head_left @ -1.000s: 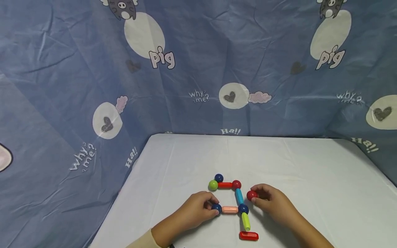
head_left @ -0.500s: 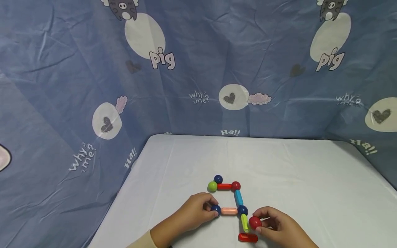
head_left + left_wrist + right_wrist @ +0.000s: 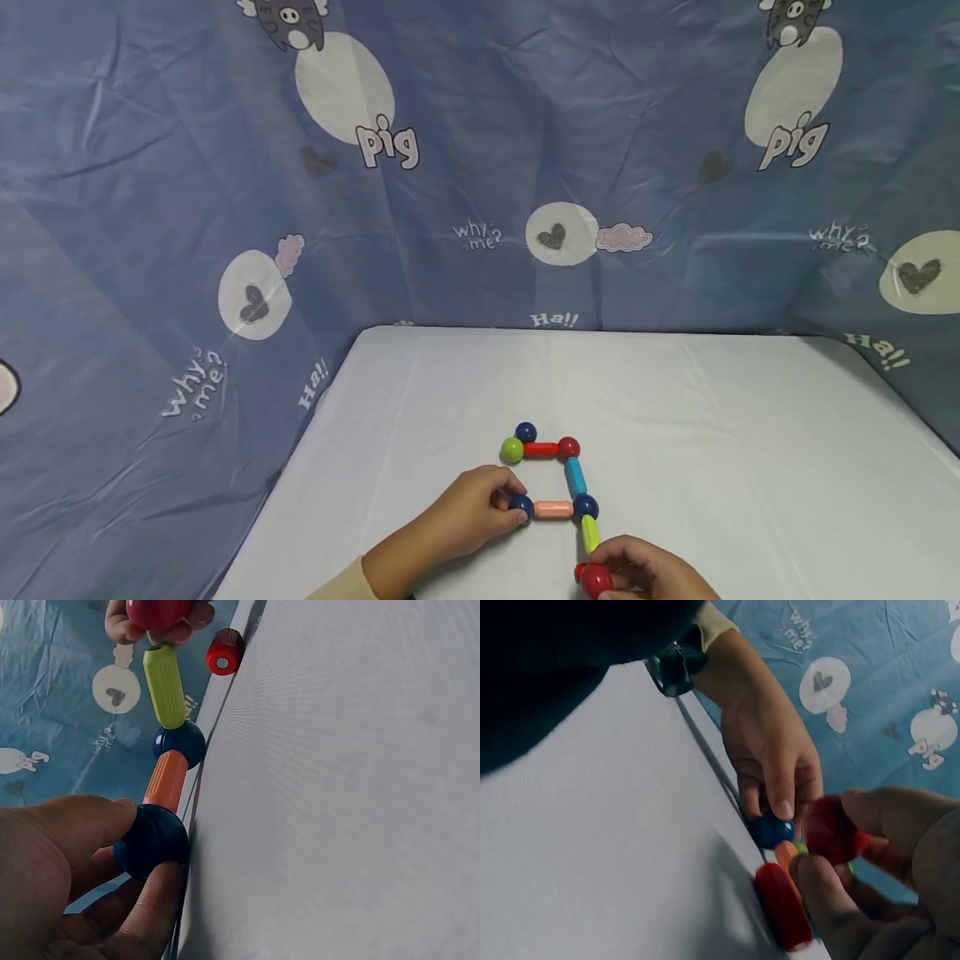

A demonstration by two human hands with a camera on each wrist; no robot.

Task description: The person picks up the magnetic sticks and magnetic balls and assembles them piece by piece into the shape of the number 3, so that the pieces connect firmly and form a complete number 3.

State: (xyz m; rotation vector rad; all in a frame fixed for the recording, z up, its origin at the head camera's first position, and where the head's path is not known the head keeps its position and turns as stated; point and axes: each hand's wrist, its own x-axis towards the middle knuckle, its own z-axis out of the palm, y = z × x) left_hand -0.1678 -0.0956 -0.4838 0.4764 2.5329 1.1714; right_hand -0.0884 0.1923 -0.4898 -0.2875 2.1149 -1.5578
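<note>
My left hand (image 3: 476, 510) pinches a dark blue ball (image 3: 154, 841) at the left end of a salmon-orange magnetic rod (image 3: 553, 509). That rod joins a second blue ball (image 3: 586, 506), from which a lime rod (image 3: 164, 688) sticks out toward the near side. In my right hand (image 3: 651, 570), thumb and fingers hold a red ball (image 3: 597, 581) close to the lime rod's free end. Below it lies a loose red rod (image 3: 782, 907), mostly covered by the ball and hand in the head view.
From the second blue ball, a light blue rod (image 3: 575, 476) runs back to another red ball (image 3: 569, 448). A red rod (image 3: 541, 450) links that to a green ball (image 3: 512, 451), with a blue ball (image 3: 526, 432) touching behind. A patterned blue cloth (image 3: 480, 167) hangs beyond the white table (image 3: 720, 417).
My right hand has brought the red ball toward the near edge and slightly left, from beside the light blue rod to over the loose red rod. The left hand stays on its blue ball.
</note>
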